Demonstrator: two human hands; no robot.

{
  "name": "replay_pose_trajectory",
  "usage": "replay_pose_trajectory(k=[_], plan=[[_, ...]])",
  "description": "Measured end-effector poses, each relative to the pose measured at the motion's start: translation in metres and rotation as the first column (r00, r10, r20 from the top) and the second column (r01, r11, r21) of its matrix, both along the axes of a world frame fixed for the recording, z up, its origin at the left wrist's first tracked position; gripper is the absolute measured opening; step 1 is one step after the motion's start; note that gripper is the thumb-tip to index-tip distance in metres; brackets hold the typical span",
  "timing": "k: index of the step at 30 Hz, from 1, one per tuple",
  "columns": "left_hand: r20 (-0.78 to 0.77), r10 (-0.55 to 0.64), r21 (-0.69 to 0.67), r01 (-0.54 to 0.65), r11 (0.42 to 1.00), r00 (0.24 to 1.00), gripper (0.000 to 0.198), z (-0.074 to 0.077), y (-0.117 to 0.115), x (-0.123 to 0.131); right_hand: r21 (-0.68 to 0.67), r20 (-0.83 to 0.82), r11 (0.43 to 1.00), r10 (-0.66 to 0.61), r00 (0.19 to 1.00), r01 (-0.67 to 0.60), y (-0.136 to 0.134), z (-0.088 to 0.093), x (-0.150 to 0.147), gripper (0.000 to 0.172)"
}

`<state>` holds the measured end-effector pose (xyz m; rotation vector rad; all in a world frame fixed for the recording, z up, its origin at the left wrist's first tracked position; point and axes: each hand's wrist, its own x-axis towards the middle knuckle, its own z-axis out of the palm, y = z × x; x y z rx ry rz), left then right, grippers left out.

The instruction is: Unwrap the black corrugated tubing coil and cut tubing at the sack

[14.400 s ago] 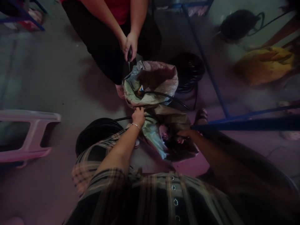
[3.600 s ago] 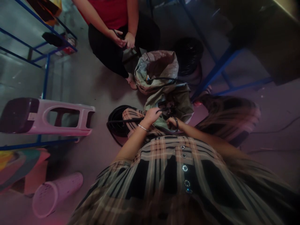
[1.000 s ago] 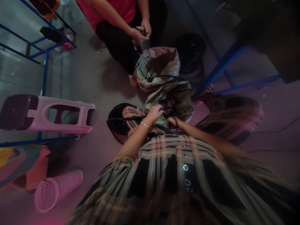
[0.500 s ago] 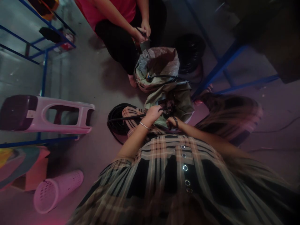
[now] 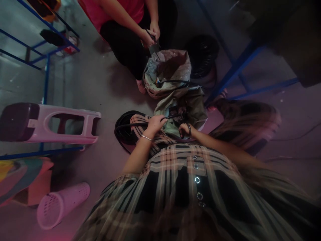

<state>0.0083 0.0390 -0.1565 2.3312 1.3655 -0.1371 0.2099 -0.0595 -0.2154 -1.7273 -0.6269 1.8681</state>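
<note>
My left hand is closed around a black cable above my knee. That cable runs leftward to a black coil beside my leg and continues right past my fingers toward the near sack. My right hand, with a dark bracelet at its wrist, is curled at the near edge of an open greenish sack. Its fingers are closed, and a dark thing at them is too dim to name. Small dark pieces lie inside this sack between my hands.
A second open sack stands just beyond, with a cable across it. Opposite, a person works with a dark tool. Another black coil sits behind. Blue metal frames, a stool and a pink basket surround us.
My left hand has moved left along or with the cable, away from my right hand. More cable now shows between my hands. My right hand has shifted only slightly.
</note>
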Motion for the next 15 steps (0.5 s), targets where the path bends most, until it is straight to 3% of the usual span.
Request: replay_pose_trajectory(k=[5, 15], plan=[[0.035, 0.010, -0.010, -0.010, 1.000, 0.999, 0.029, -0.002, 0.002, 0.003, 0.015, 0.062, 0.997, -0.080, 0.995, 0.079, -0.004, 0.012, 0.000, 0.016], [-0.011, 0.005, 0.007, -0.005, 1.000, 1.000, 0.025, 0.001, 0.003, 0.008, 0.046, 0.093, 0.999, -0.021, 0.995, 0.017, -0.008, 0.030, 0.003, 0.020]])
